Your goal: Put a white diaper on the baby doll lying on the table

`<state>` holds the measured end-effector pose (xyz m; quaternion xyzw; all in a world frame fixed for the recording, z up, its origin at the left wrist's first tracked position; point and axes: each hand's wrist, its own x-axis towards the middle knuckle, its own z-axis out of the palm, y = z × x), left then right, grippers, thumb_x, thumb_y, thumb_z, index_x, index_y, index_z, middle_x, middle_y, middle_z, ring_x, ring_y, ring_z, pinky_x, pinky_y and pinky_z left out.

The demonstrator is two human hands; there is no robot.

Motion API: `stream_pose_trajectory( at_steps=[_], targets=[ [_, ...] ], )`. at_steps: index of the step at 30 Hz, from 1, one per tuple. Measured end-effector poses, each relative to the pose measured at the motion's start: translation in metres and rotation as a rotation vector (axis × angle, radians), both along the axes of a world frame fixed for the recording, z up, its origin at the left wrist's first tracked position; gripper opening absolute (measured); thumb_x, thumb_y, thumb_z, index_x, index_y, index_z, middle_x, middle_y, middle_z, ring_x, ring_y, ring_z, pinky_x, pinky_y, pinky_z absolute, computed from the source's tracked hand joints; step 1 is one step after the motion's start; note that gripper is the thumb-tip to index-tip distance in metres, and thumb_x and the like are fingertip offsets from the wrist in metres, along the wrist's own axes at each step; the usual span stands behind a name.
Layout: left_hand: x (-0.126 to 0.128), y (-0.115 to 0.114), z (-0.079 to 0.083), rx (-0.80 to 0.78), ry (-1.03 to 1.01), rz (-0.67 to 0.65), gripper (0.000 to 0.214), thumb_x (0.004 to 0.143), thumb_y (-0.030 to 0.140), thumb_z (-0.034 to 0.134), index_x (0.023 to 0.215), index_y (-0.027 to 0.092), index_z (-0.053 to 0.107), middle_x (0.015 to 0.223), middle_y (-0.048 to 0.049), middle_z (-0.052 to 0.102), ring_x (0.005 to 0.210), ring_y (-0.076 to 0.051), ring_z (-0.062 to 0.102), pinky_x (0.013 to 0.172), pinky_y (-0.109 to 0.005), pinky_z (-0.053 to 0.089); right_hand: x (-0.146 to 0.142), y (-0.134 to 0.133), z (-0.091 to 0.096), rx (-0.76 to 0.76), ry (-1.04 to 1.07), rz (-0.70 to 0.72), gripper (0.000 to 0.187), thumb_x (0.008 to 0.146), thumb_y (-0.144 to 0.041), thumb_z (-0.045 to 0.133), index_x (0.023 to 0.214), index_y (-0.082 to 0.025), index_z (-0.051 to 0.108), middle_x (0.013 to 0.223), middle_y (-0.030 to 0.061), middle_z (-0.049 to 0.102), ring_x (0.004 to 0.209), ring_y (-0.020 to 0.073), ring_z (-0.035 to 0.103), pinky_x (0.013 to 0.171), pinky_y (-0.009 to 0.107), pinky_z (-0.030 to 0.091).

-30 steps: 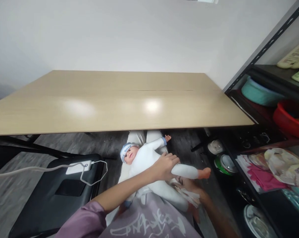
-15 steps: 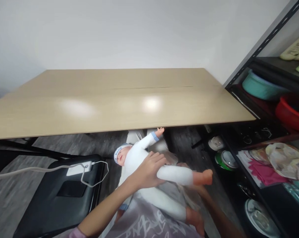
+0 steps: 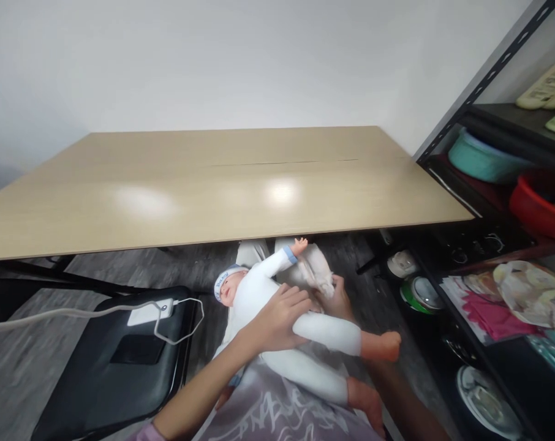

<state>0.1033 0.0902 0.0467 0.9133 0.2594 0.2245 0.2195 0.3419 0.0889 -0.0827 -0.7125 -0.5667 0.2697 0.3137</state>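
Note:
A baby doll (image 3: 259, 291) in a white outfit with blue cuffs and a printed cap lies on its back across my lap. Its head points left and its bare feet point right; one arm reaches up near the table edge. My left hand (image 3: 284, 315) is wrapped over the doll's hip and upper thigh, thumb underneath. Beyond the doll's raised leg, my right hand (image 3: 337, 300) pinches the end of a pale, crumpled cloth (image 3: 315, 266) beside my knee. The doll's legs and lower body partly hide my right wrist. What kind of cloth it is, I cannot tell.
A wooden table (image 3: 241, 208) stands ahead against a white wall. On the left, a black chair (image 3: 107, 386) bears a white power bank (image 3: 151, 312), its cable and a dark phone (image 3: 137, 349). Shelves on the right hold a teal basin (image 3: 486, 159), a red basin (image 3: 541, 208) and bagged items.
My right hand has come up from behind the doll's leg, bringing the pale cloth into view past the doll. My left hand keeps its hold on the doll, which has barely shifted.

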Motion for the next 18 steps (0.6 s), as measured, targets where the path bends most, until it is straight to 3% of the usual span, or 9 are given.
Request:
stream_pose_trajectory(
  at_steps=[4,7,10,13,18],
  targets=[
    [0.002,-0.003,-0.005,0.029,0.019,-0.029,0.031,0.093,0.036,0.077,0.119,0.022,0.067,0.104,-0.0033,0.071,0.094,-0.023,0.060,0.086,-0.037,0.037,-0.033,0.048,-0.026,0.041,-0.081,-0.077,0.079,0.083,-0.076,0.068,0.133,-0.017,0.054,0.126,0.0223,0.070,0.123,0.0439,0.067,0.108,0.058,0.053],
    [0.001,-0.006,-0.011,0.049,0.042,-0.051,0.032,0.091,0.036,0.078,0.116,0.021,0.067,0.104,-0.0038,0.071,0.093,-0.023,0.059,0.086,-0.037,0.038,-0.042,0.064,-0.034,0.093,-0.161,-0.043,0.081,0.084,-0.080,0.066,0.131,-0.014,0.057,0.123,0.0221,0.069,0.122,0.0434,0.063,0.113,0.061,0.049],
    [0.000,-0.010,-0.017,0.067,0.061,-0.059,0.031,0.092,0.038,0.076,0.115,0.020,0.068,0.104,-0.0041,0.071,0.092,-0.023,0.059,0.085,-0.038,0.037,-0.038,0.061,-0.034,0.169,-0.264,-0.027,0.091,0.088,-0.079,0.067,0.146,-0.010,0.053,0.141,0.0265,0.064,0.130,0.0446,0.058,0.116,0.062,0.046],
    [0.002,-0.011,-0.020,0.072,0.081,-0.076,0.034,0.093,0.039,0.076,0.120,0.020,0.068,0.107,-0.0043,0.071,0.094,-0.023,0.060,0.085,-0.039,0.038,-0.037,0.060,-0.030,0.219,-0.363,0.021,0.098,0.091,-0.071,0.069,0.162,-0.008,0.043,0.165,0.0293,0.048,0.148,0.0470,0.046,0.122,0.062,0.042],
    [0.007,-0.009,-0.021,0.079,0.131,-0.113,0.038,0.094,0.042,0.079,0.121,0.019,0.066,0.110,-0.0049,0.072,0.097,-0.024,0.060,0.088,-0.040,0.038,-0.059,0.092,-0.025,0.112,-0.400,0.247,0.087,0.091,-0.048,0.075,0.167,-0.015,0.047,0.174,0.0223,0.043,0.159,0.0463,0.037,0.130,0.061,0.035]
  ],
)
